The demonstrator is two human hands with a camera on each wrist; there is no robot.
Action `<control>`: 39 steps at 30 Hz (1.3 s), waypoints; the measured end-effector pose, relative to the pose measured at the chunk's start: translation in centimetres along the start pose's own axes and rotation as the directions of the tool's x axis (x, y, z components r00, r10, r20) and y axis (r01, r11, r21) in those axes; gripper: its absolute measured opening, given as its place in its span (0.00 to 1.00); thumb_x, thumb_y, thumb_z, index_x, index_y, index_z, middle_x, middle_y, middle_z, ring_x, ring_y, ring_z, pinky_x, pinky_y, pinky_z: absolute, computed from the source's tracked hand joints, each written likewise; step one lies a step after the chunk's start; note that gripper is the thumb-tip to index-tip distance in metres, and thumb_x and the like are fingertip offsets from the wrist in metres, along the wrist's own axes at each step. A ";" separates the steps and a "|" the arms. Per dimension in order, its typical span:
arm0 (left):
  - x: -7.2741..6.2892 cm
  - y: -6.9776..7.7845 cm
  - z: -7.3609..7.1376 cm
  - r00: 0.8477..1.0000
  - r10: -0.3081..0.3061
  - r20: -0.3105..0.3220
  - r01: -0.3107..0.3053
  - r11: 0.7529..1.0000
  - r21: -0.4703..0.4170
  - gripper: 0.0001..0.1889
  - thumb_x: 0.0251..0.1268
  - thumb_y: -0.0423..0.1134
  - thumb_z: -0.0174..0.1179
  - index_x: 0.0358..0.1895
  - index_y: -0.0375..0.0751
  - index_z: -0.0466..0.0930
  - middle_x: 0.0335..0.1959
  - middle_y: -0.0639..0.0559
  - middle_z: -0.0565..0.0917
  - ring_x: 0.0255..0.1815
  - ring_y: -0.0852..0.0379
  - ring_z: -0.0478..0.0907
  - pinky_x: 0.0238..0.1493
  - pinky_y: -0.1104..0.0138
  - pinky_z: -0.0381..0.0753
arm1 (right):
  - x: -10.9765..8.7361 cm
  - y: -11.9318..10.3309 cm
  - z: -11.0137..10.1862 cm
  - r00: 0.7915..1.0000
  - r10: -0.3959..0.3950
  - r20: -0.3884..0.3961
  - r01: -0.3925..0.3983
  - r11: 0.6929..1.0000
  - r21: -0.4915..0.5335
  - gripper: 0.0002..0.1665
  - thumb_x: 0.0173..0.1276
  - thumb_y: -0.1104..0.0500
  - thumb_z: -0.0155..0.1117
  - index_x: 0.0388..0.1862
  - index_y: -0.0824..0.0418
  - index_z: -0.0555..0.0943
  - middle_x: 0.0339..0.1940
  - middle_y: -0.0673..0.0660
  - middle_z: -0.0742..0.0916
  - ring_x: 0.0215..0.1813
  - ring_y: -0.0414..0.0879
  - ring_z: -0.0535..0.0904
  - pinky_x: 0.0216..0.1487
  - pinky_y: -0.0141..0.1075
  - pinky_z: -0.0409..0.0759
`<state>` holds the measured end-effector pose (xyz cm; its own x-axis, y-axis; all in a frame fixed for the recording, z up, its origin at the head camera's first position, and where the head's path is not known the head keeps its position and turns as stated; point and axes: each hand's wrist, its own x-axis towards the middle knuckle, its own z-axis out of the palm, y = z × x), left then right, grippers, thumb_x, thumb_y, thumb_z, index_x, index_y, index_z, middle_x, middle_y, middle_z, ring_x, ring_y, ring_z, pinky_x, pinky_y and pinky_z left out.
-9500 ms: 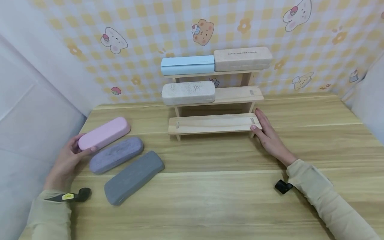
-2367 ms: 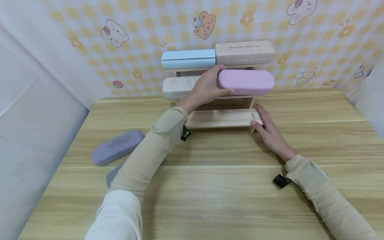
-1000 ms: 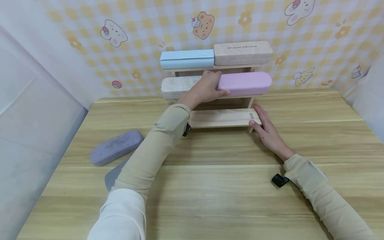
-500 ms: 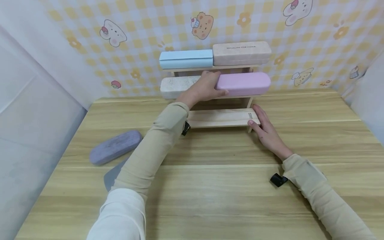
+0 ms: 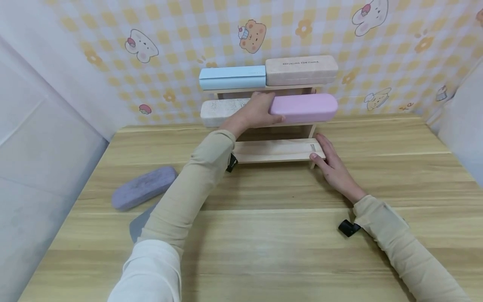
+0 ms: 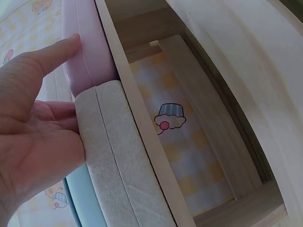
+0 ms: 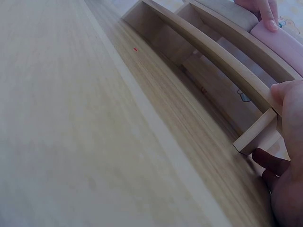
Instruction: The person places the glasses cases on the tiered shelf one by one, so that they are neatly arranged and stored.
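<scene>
Long, smooth pink case point(image 5: 307, 108), softly rounded

The right grip point(image 7: 288, 158) holds one end of a wooden rack point(image 7: 215, 52) on a table point(image 7: 94, 118). Farther up, the left grip point(image 7: 265, 12) touches a pink case point(image 7: 280, 45) beside a grey case point(image 7: 236, 13).

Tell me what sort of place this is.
Probably a tabletop display corner: a brown wood-grain table, a yellow-and-white checked cartoon-print backdrop, and a three-tiered pale wooden rack bearing a beige oblong case.
</scene>
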<state>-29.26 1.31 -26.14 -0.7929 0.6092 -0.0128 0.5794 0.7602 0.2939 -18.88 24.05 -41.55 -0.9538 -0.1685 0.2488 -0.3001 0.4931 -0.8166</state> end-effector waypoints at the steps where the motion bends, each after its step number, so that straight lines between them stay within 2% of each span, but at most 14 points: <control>1: 0.0 0.0 0.0 1.000 -0.001 0.003 0.001 1.000 -0.003 0.32 0.60 0.53 0.60 0.60 0.32 0.66 0.50 0.46 0.77 0.54 0.51 0.68 0.59 0.66 0.59 | 0.0 0.0 0.0 1.000 0.001 0.001 -0.001 1.000 -0.001 0.36 0.75 0.53 0.47 0.75 0.58 0.47 0.75 0.59 0.50 0.73 0.48 0.45 0.60 0.54 0.61; 5: -0.1 -0.3 -0.2 1.000 -0.001 0.009 0.001 0.999 -0.032 0.37 0.61 0.51 0.60 0.67 0.32 0.58 0.57 0.44 0.74 0.60 0.49 0.64 0.62 0.66 0.58 | 0.1 0.0 0.0 1.000 0.006 0.005 -0.006 1.000 0.001 0.36 0.75 0.53 0.47 0.75 0.58 0.47 0.75 0.58 0.50 0.73 0.48 0.46 0.59 0.54 0.63; 8: -0.2 -0.5 -0.1 1.000 0.010 -0.001 -0.010 0.999 -0.052 0.36 0.61 0.49 0.61 0.67 0.33 0.59 0.56 0.45 0.74 0.59 0.50 0.65 0.61 0.65 0.61 | 0.2 0.0 0.1 1.000 0.007 0.010 -0.007 1.000 0.004 0.36 0.75 0.53 0.47 0.75 0.58 0.47 0.75 0.58 0.50 0.73 0.48 0.46 0.58 0.53 0.64; 14: -0.6 -0.8 0.0 0.998 0.045 -0.036 -0.047 0.996 -0.074 0.29 0.61 0.48 0.61 0.60 0.35 0.66 0.48 0.47 0.76 0.47 0.55 0.71 0.51 0.68 0.68 | 0.1 0.0 0.2 1.000 0.005 0.013 -0.005 1.000 0.005 0.36 0.75 0.53 0.47 0.75 0.58 0.47 0.75 0.58 0.50 0.73 0.48 0.46 0.59 0.53 0.63; 18: -1.5 -0.7 -0.3 0.997 0.032 -0.067 -0.038 0.995 -0.089 0.20 0.62 0.47 0.60 0.50 0.38 0.69 0.38 0.48 0.75 0.38 0.56 0.70 0.40 0.68 0.69 | 0.2 0.1 0.2 1.000 0.001 0.011 -0.001 1.000 0.008 0.36 0.75 0.53 0.47 0.76 0.57 0.47 0.75 0.58 0.50 0.73 0.49 0.47 0.57 0.53 0.65; 20: -2.0 -0.6 -0.5 0.996 0.023 -0.082 -0.030 0.996 -0.085 0.18 0.63 0.46 0.58 0.48 0.38 0.68 0.37 0.47 0.75 0.36 0.55 0.69 0.38 0.67 0.69 | 0.2 0.0 0.1 1.000 0.003 0.012 -0.003 1.000 0.005 0.36 0.75 0.54 0.47 0.76 0.57 0.47 0.75 0.57 0.50 0.72 0.49 0.49 0.56 0.52 0.66; 22: -2.7 -0.4 -0.8 0.995 0.003 -0.095 -0.010 0.998 -0.065 0.19 0.65 0.46 0.57 0.53 0.38 0.68 0.42 0.47 0.77 0.41 0.56 0.71 0.43 0.68 0.70 | 0.2 -0.2 0.1 1.000 0.006 0.014 -0.006 1.000 -0.004 0.36 0.75 0.55 0.46 0.76 0.57 0.47 0.75 0.58 0.50 0.72 0.50 0.49 0.56 0.50 0.66; 24: -3.6 -0.1 -0.9 0.994 -0.003 -0.108 0.001 1.000 -0.020 0.23 0.66 0.45 0.55 0.58 0.35 0.67 0.51 0.44 0.76 0.50 0.55 0.72 0.51 0.68 0.69 | 0.1 -0.7 0.0 1.000 0.009 0.017 -0.009 1.000 -0.003 0.36 0.75 0.56 0.46 0.75 0.59 0.46 0.75 0.59 0.50 0.72 0.51 0.49 0.55 0.51 0.66; 26: -4.6 0.3 -0.9 0.989 0.041 -0.142 -0.036 0.999 0.040 0.26 0.67 0.44 0.54 0.63 0.32 0.65 0.58 0.43 0.73 0.59 0.53 0.69 0.60 0.67 0.65 | -0.1 -1.6 -0.1 1.000 0.011 0.020 -0.011 1.000 0.000 0.35 0.75 0.58 0.46 0.75 0.62 0.46 0.75 0.61 0.50 0.72 0.54 0.49 0.55 0.51 0.66; 27: -5.1 0.6 -0.8 0.983 0.088 -0.162 -0.077 0.994 0.071 0.26 0.67 0.43 0.54 0.63 0.31 0.65 0.60 0.42 0.72 0.61 0.52 0.67 0.62 0.66 0.63 | -0.2 -2.1 -0.2 1.000 0.012 0.020 -0.012 1.000 0.004 0.35 0.75 0.58 0.46 0.75 0.64 0.46 0.75 0.62 0.50 0.72 0.55 0.49 0.56 0.52 0.65; 30: -6.3 1.2 0.1 0.954 0.254 -0.161 -0.221 0.955 0.196 0.25 0.67 0.41 0.54 0.63 0.31 0.66 0.64 0.39 0.67 0.67 0.47 0.60 0.66 0.62 0.57 | -0.5 -3.5 -0.3 1.000 0.019 0.021 -0.020 1.000 0.010 0.35 0.75 0.60 0.45 0.74 0.67 0.46 0.74 0.64 0.50 0.72 0.57 0.49 0.56 0.54 0.64; 33: -7.0 1.5 1.3 0.926 0.369 -0.075 -0.330 0.892 0.308 0.22 0.68 0.42 0.53 0.63 0.36 0.69 0.67 0.42 0.65 0.70 0.47 0.54 0.68 0.55 0.52 | -0.7 -4.1 -0.3 0.999 0.029 0.027 -0.030 1.000 0.009 0.35 0.75 0.60 0.44 0.74 0.67 0.45 0.74 0.64 0.49 0.72 0.58 0.48 0.57 0.54 0.64; 36: -7.0 1.6 2.5 0.924 0.382 0.025 -0.361 0.846 0.392 0.22 0.69 0.44 0.52 0.64 0.40 0.70 0.68 0.47 0.64 0.72 0.50 0.49 0.68 0.51 0.47 | -0.8 -4.1 -0.4 0.999 0.031 0.030 -0.031 0.999 0.010 0.35 0.75 0.60 0.44 0.74 0.68 0.45 0.74 0.64 0.49 0.72 0.58 0.48 0.56 0.54 0.64; 39: -6.8 1.3 3.2 0.931 0.360 0.056 -0.347 0.830 0.436 0.23 0.69 0.45 0.52 0.64 0.40 0.69 0.69 0.49 0.62 0.72 0.53 0.50 0.69 0.53 0.44 | -0.7 -4.0 -0.4 0.999 0.024 0.027 -0.025 1.000 0.010 0.35 0.75 0.60 0.45 0.74 0.68 0.46 0.74 0.64 0.50 0.72 0.57 0.49 0.56 0.54 0.65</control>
<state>-22.54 -1.13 -28.71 -0.5195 0.8535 0.0399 0.8385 0.5182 -0.1686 -16.98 22.55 -38.23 -0.9600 -0.1797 0.2146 -0.2764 0.4885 -0.8276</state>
